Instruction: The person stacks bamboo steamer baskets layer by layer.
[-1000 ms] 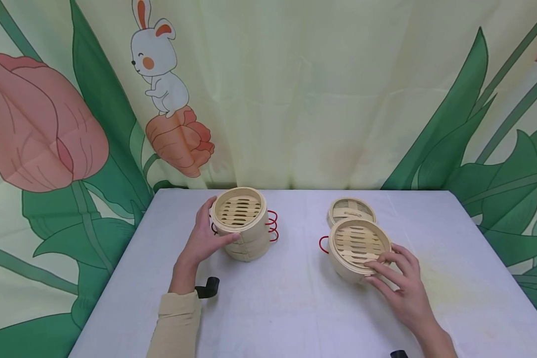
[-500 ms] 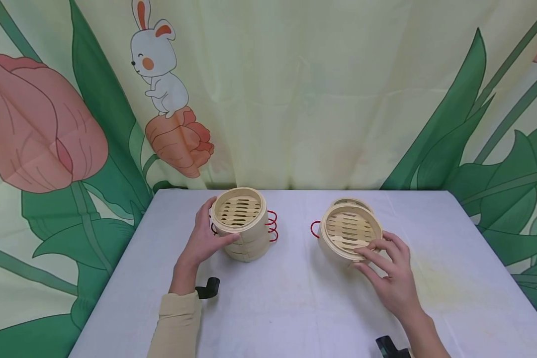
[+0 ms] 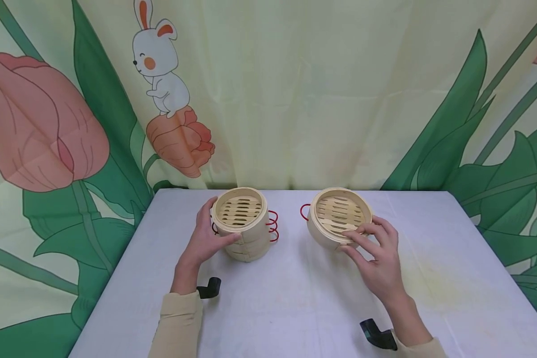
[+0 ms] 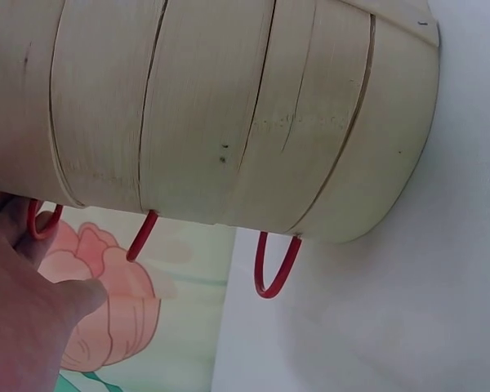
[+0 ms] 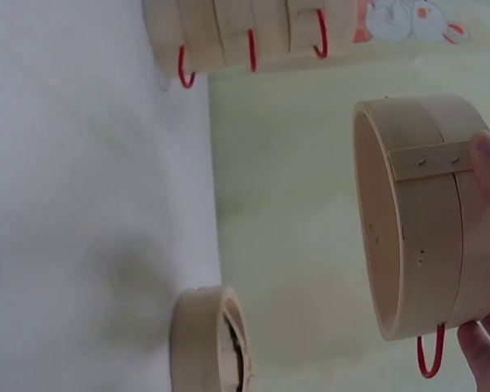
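A stack of bamboo steamer baskets [image 3: 243, 241] with red side handles stands upright on the table, left of centre in the head view. My left hand [image 3: 204, 237] grips its left side near the top, thumb across the front; the stack also fills much of the left wrist view. Held in the air to the right is another bamboo steamer basket [image 3: 340, 214], slatted side up and slightly tilted. My right hand [image 3: 380, 258] pinches its near right rim, fingertips on top and thumb below. In the right wrist view the raised basket [image 5: 425, 220] is apart from the stack.
A round bamboo lid [image 5: 198, 343] lies on the table, seen in the right wrist view but hidden behind the raised basket in the head view. White cloth covers the table [image 3: 286, 308]. A printed curtain [image 3: 313, 99] hangs behind its far edge.
My right hand has carried its steamer basket up, left and away from me, toward the stack, and the basket now covers the lid. The left hand and the stack have stayed put.
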A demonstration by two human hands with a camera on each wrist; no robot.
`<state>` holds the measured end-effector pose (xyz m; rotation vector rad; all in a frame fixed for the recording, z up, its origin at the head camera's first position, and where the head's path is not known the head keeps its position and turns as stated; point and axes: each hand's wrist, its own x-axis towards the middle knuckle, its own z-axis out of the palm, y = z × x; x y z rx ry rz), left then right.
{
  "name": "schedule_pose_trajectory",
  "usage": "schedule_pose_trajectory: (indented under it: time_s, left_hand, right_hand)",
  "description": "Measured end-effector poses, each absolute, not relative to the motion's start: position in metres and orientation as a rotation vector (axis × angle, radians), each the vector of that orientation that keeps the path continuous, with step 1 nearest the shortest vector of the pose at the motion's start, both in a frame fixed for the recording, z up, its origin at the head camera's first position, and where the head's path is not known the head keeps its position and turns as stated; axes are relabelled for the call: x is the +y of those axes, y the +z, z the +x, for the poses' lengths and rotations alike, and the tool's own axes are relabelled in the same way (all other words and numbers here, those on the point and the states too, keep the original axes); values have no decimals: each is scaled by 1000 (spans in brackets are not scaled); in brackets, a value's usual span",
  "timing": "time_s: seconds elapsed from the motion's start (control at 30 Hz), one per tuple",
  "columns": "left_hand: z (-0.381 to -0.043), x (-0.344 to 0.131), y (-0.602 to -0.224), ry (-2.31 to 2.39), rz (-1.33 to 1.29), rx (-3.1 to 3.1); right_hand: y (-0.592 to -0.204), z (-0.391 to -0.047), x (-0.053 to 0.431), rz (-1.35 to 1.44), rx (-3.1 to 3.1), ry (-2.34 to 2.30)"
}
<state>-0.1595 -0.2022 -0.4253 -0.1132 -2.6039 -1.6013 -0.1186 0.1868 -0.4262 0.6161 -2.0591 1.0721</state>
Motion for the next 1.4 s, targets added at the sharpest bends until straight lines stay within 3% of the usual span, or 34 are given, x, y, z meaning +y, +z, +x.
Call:
schedule_pose_trajectory:
  time_s: [1.4]
  left_hand:
    - [-161,-201,-428,-1573,-143,-2587]
  right_hand:
    - [-391,-155,108,651,-1956,1077]
